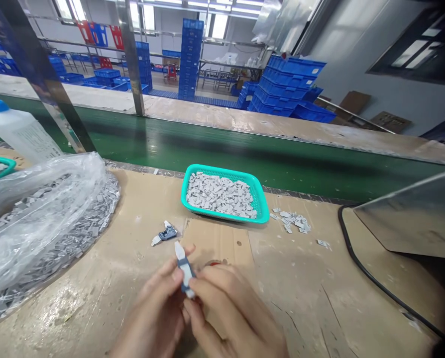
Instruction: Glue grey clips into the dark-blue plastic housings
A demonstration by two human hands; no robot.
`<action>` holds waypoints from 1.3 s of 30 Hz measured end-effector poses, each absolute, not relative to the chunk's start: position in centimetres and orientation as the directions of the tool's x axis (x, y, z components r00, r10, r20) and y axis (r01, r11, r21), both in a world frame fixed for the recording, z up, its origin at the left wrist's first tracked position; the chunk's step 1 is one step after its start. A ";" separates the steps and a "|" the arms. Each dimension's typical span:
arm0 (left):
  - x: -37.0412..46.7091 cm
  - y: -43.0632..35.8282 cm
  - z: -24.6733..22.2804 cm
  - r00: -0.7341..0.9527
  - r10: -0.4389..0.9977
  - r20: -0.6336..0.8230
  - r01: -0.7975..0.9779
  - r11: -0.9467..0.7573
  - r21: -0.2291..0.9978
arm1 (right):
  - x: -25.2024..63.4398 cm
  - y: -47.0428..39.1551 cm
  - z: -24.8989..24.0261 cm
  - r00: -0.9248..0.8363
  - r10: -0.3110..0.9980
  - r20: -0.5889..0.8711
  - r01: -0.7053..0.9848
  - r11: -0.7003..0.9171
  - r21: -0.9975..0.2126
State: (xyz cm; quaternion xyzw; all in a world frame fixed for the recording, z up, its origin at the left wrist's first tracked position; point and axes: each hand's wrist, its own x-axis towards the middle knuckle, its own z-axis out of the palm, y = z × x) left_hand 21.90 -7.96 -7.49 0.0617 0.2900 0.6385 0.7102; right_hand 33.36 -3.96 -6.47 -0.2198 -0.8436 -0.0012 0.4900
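Between my two hands is a small dark-blue and light-grey plastic tool (185, 271) with a pale flat tip pointing away from me. My left hand (159, 303) is closed around its left side, thumb on the body. From the right, my right hand (230, 303) pinches its near end; some of its fingertips are hidden. Just beyond my hands, a similar dark-blue and grey plastic piece (166, 232) lies on the cardboard-covered table (293, 298). Part of a red object (215, 263) shows behind my right hand.
A green basket (263, 211) of small grey parts stands at the table's far edge, with loose parts (295, 221) to its right. At left lies a big clear plastic bag (58, 219) of grey parts near a white bottle (21, 132). A black cable (360, 263) curves at right. Beyond runs a green conveyor belt (163, 144).
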 end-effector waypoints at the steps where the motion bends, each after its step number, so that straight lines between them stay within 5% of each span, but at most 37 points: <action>1: 21.2 -7.3 -7.3 -0.063 0.951 -0.304 -0.831 0.118 0.543 | 33.6 -2.6 -6.1 -0.447 0.376 0.812 0.368 0.905 -0.216; 3: 19.3 -5.4 -6.8 -0.233 0.959 -0.162 -0.594 -0.008 0.805 | 34.7 1.3 -5.0 -0.470 0.461 0.752 0.512 0.837 -0.193; 4: 18.1 -4.2 -6.4 -0.292 0.954 -0.063 -0.411 -0.066 0.909 | 35.4 3.7 -4.4 -0.429 0.625 0.652 0.644 0.718 -0.264; 6: 15.6 -1.1 -5.6 -0.338 0.933 0.123 -0.023 -0.139 0.990 | 36.6 8.4 -3.5 -0.330 0.772 0.543 0.766 0.555 -0.324; 12: 9.4 12.2 -3.3 -0.424 0.842 0.332 0.547 -0.054 0.836 | 35.9 14.8 -3.3 -0.223 0.954 0.201 0.927 0.271 -0.258; 17: 6.8 20.1 -3.0 -0.393 0.855 0.339 0.759 0.094 0.644 | 34.6 14.5 -3.0 -0.158 0.986 0.058 0.954 0.167 -0.249; 21: 7.1 18.7 -3.7 -0.379 0.862 0.336 0.818 0.143 0.557 | 35.8 13.7 -1.5 -0.179 0.982 0.059 0.913 0.188 -0.362; 25: 9.7 9.6 -5.1 -0.151 0.930 0.335 0.876 -0.031 0.482 | 37.7 11.3 -1.4 -0.224 0.974 0.046 0.762 0.204 -0.614; 32: 13.2 -2.4 -9.9 0.073 0.988 0.138 0.767 -0.144 0.625 | 37.8 4.3 -4.9 -0.433 0.899 0.069 0.299 0.216 -0.930; 34: 13.6 -3.0 -10.5 0.012 0.988 0.157 0.726 -0.117 0.678 | 37.5 2.2 -5.7 -0.522 0.833 0.184 0.247 0.354 -0.902; 36: 14.5 -3.9 -10.5 -0.054 0.988 0.142 0.651 -0.073 0.756 | 37.5 0.1 -6.5 -0.551 0.730 0.405 0.254 0.608 -0.752; 39: 17.1 -6.2 -9.9 -0.002 0.998 -0.059 -0.001 0.059 0.998 | 37.8 -2.7 -8.2 -0.534 0.500 0.682 0.361 0.864 -0.350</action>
